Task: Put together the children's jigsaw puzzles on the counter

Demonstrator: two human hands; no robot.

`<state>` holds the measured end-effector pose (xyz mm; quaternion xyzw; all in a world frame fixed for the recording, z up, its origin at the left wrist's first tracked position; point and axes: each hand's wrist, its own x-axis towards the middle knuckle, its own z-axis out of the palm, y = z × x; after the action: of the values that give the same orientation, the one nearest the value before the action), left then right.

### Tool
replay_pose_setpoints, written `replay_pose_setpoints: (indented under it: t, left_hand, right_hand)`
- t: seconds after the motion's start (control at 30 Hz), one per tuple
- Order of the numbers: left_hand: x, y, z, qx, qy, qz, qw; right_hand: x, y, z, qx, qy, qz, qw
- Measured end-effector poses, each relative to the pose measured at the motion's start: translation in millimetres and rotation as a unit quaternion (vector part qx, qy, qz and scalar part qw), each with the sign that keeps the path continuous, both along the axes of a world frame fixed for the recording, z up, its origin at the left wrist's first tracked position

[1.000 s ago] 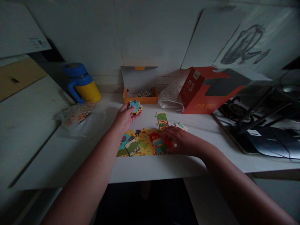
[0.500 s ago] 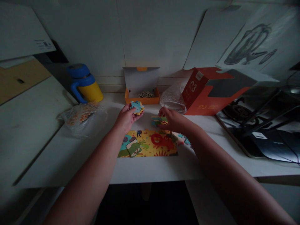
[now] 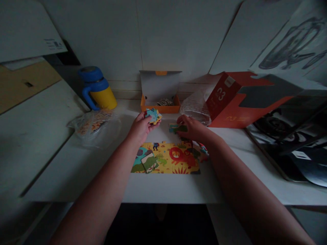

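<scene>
My left hand (image 3: 143, 128) is closed round several puzzle pieces (image 3: 154, 116) in light blue and yellow, held above the table. On the right, my right hand (image 3: 190, 127) grips a green and blue puzzle piece (image 3: 176, 128) between thumb and fingers, just behind the joined puzzle. The joined puzzle (image 3: 166, 163) lies flat, showing a red lion and a small green crocodile on yellow. A loose green piece (image 3: 150, 162) rests tilted on its left part. More loose pieces (image 3: 203, 148) lie at its right end, partly hidden by my right arm.
An open orange box (image 3: 160, 108) stands at the wall. Left are a blue and yellow jug (image 3: 98, 89) and a clear bag (image 3: 94, 126) of sticks. Clear wrap (image 3: 195, 107), a large red box (image 3: 230, 102) and black equipment (image 3: 286, 149) are on the right.
The view has shifted, so things appear slightly rightward. The piece at my right hand now shows more green, and more of the lion is uncovered. My left hand keeps its pieces.
</scene>
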<state>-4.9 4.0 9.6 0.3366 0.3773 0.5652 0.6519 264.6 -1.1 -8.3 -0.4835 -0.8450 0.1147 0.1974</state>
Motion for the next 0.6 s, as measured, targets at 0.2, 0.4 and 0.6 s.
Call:
replay_pose_setpoints:
  t: [0.2,0.4,0.6]
  left_hand:
    - [2.6,-1.5,1.4,0.001,0.006,0.003,1.000]
    - [2.5,-2.2,2.6,-0.005,0.007,0.001,1.000]
    - [1.2,-1.3,1.8,0.002,0.004,0.001,1.000]
  right_hand:
    - [0.2,-2.7,2.6,-0.007,0.026,-0.006,1.000]
    - [-1.9,-1.8,1.8,-0.020,0.009,-0.017,1.000]
    - [-12.7,-27.7,39.9,0.046,0.046,0.013,0.998]
